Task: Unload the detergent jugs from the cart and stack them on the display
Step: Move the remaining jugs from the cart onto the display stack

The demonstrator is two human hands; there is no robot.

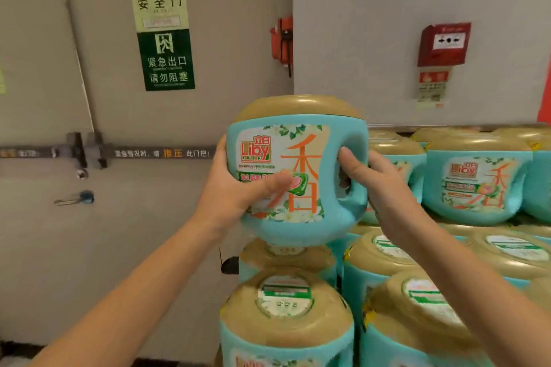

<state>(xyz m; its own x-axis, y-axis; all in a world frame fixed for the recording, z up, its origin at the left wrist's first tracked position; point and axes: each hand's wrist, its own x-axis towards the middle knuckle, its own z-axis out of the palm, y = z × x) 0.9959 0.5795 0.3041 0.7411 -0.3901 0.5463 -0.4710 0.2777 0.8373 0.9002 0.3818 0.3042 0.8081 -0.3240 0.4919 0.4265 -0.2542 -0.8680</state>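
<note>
Both hands hold one teal Liby detergent jug (298,170) above the stacked jugs (286,307): left hand (235,191) cupping its side, thumb across the label; right hand (378,185) curled through the handle.

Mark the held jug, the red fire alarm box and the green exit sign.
held jug (298,158): head view, on its front label.
red fire alarm box (448,40): head view, on its white centre panel.
green exit sign (168,61): head view, on its dark lower half.
</note>
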